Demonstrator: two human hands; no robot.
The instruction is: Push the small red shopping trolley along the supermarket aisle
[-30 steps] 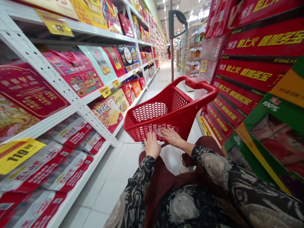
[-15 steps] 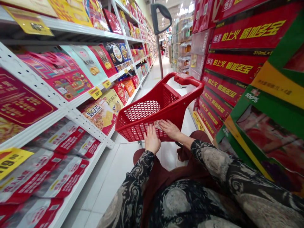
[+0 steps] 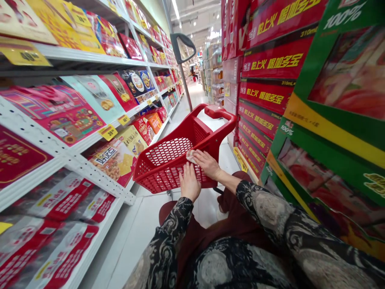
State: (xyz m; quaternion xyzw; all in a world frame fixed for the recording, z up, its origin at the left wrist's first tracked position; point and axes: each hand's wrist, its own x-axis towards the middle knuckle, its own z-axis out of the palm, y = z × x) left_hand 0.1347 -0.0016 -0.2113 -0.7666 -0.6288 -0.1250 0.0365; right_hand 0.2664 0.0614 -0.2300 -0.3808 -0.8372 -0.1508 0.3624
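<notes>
A red plastic shopping basket (image 3: pixel 156 170) on wheels, with holes in its sides, stands in front of my knees. My right hand (image 3: pixel 207 163) presses a small crumpled white cloth or tissue (image 3: pixel 190 156) under its fingertips against the basket's near upper rim. Just below, my left hand (image 3: pixel 190 182) rests with its fingers stretched out against the basket's perforated near side. The inside of the basket shows only in part. Behind it rises a tall pull handle (image 3: pixel 183 48) with a dark grey grip loop.
White shelves (image 3: pixel 87 146) of boxed snacks and biscuits line the left, with yellow price tags (image 3: pixel 108 131). On the right, stacked red drink cartons (image 3: pixel 267 94) and green boxes (image 3: pixel 288 132) stand close to the basket. White floor tiles (image 3: pixel 132 228) run between them down the aisle.
My right hand has slid the white cloth up from the basket's side to its rim. My left hand stays flat on the side. The view has turned slightly to the right.
</notes>
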